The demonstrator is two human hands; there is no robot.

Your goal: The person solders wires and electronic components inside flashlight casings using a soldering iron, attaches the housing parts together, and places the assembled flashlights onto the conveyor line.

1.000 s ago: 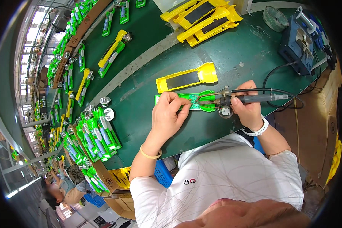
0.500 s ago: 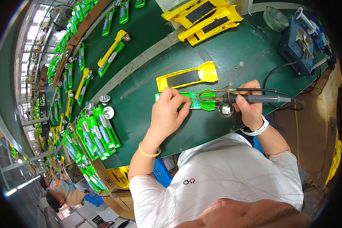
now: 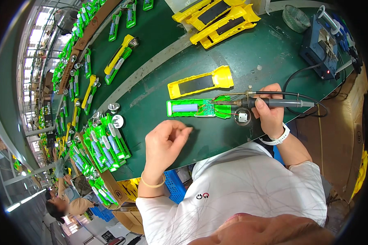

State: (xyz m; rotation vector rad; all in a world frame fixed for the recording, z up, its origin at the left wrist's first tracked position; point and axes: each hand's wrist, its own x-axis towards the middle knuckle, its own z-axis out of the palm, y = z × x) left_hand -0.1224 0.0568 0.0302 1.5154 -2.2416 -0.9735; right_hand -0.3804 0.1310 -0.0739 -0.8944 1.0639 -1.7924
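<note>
My right hand [image 3: 270, 112] grips a soldering iron [image 3: 274, 103] by its dark handle, with a thin solder-feed tube running along it. Its tip reaches the green circuit board [image 3: 207, 107] inside a green flashlight shell [image 3: 222, 113]. A purple battery cell [image 3: 185, 108] lies in the shell's left part, and wires lead from the board to a round reflector with a white piece [image 3: 243, 117] at the right end. Below the shell, my left hand [image 3: 166, 143] is off the work, its thumb and fingertips pinched together; whether something small is between them cannot be seen. Just beyond lies a yellow half-shell [image 3: 200, 83].
Several yellow half-shells [image 3: 223, 24] are stacked at the back. A blue soldering station [image 3: 319, 51] with a solder spool and a small bowl [image 3: 296, 19] stand at far right. Green flashlight assemblies [image 3: 104, 143] fill a box at left; more lie along the belt.
My left hand has drawn back from the board toward me and to the left, uncovering the purple battery cell. The soldering iron stays at the board, nearly unmoved.
</note>
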